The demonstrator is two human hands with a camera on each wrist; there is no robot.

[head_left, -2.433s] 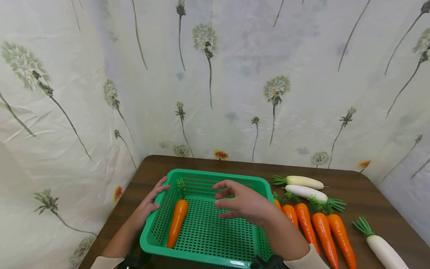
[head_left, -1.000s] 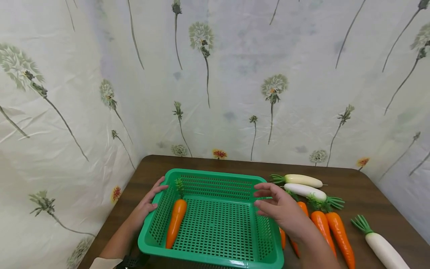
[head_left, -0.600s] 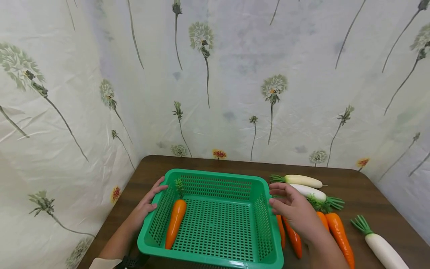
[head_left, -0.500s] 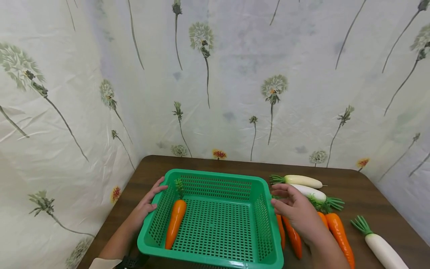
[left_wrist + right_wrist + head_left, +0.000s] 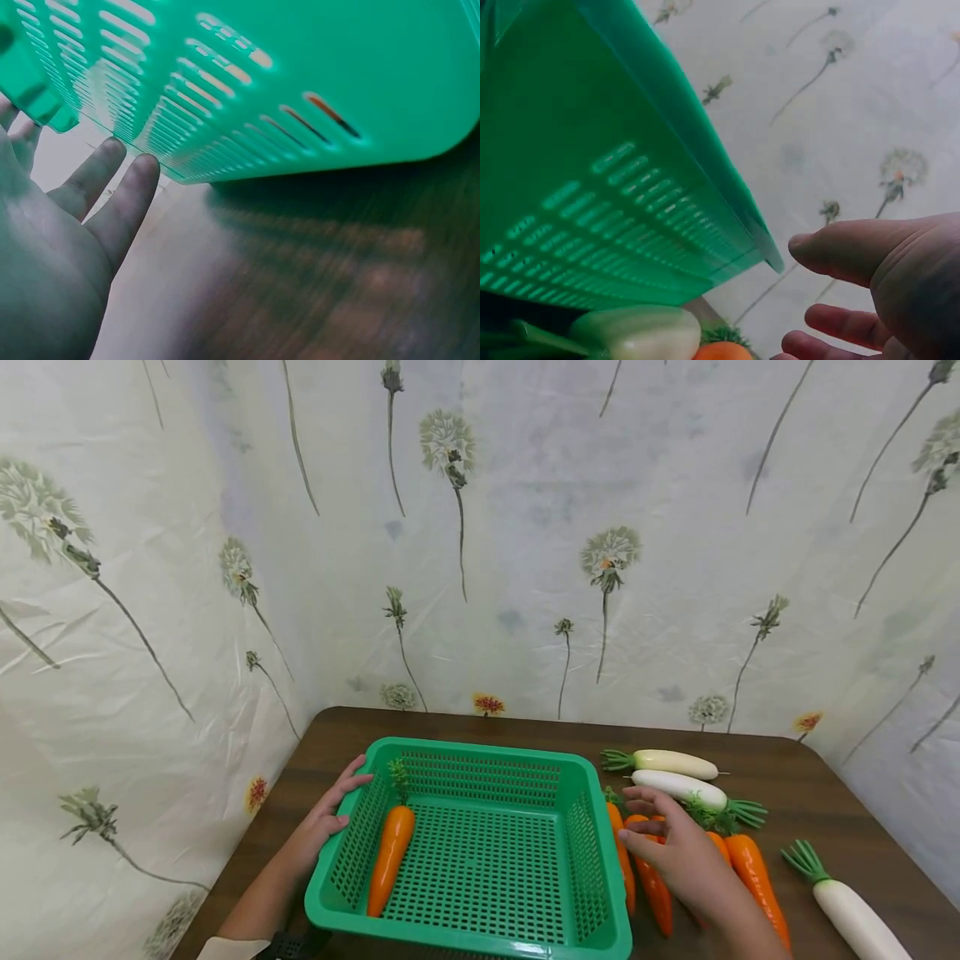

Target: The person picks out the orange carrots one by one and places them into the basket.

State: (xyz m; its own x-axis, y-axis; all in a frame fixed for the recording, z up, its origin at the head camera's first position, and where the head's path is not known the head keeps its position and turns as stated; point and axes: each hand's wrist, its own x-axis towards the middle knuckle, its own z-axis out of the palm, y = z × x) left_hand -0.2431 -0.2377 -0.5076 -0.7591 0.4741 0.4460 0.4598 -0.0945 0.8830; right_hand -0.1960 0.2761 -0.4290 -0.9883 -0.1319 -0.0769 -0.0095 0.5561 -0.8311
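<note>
A green plastic basket [image 5: 472, 860] with slotted walls stands on the table, a single orange carrot [image 5: 391, 858] lying along its left side. My left hand [image 5: 324, 817] is at the basket's left rim with its fingers extended; the left wrist view shows the fingers [image 5: 124, 199] spread beside the outer wall. My right hand [image 5: 684, 852] is over the row of carrots [image 5: 651, 885] right of the basket, partly hiding them. Its thumb and fingers are apart and hold nothing. In the right wrist view, the thumb [image 5: 840, 251] is just right of the basket's rim [image 5: 705, 142].
Behind the carrots lie two white radishes, one cream-coloured [image 5: 675, 764] and one whiter [image 5: 678, 785]. Another white radish [image 5: 858, 914] lies at the far right of the brown table [image 5: 817, 793]. A flower-patterned sheet [image 5: 517, 543] hangs behind and to the left.
My right hand has moved from over the basket, rightward past its rim, to above the carrots. My left hand stays at the left rim, and the carrot inside has not moved.
</note>
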